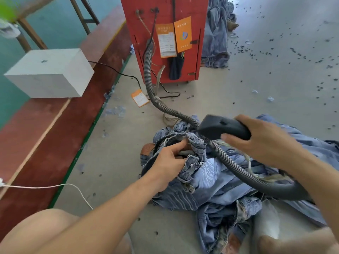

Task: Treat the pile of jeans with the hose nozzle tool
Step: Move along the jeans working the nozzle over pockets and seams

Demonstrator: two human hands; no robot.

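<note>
R hand [264, 140] grips black hose nozzle [222, 128] at frame center; L hand [169, 162] fingers pinch jeans waistband [183, 139] atop denim pile [229, 189] on floor.

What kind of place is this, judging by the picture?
Probably a garment finishing workshop: a pile of jeans lies on the bare floor, a ribbed hose runs from a red machine cabinet, and more jeans are stacked behind it.

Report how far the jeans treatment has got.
Done: nothing in this view shows finished pieces. In hand: the right hand grips the hose nozzle tool above the pile of jeans, while the left hand holds open a waistband. Left: the rest of the pile, crumpled on the floor.
</note>
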